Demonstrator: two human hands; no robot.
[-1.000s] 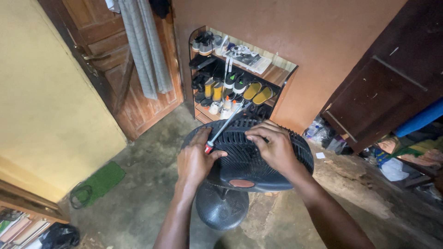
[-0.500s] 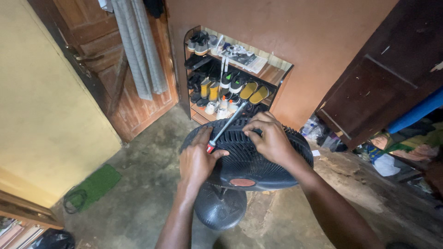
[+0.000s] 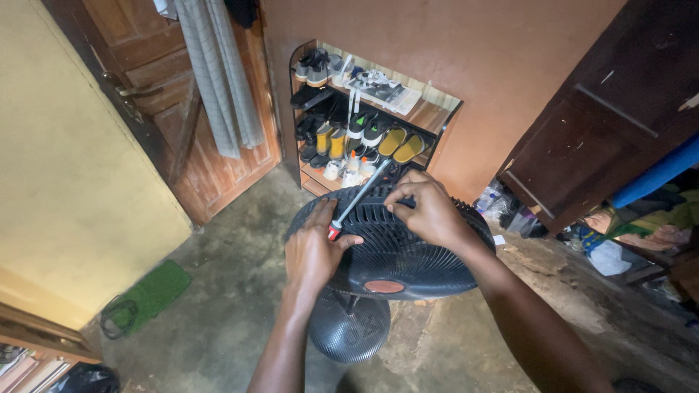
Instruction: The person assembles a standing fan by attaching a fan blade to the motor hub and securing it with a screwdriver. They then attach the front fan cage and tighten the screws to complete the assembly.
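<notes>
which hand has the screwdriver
The left hand holds the screwdriver at its red handle; the right hand only pinches the fan grille.

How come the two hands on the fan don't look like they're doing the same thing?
The left hand grips a screwdriver whose metal shaft points up and away, while the right hand holds no tool and pinches at the black fan grille with its fingertips. The left hand sits at the grille's near left edge; the right hand reaches over to its far top rim. Both rest on the same grille.
</notes>
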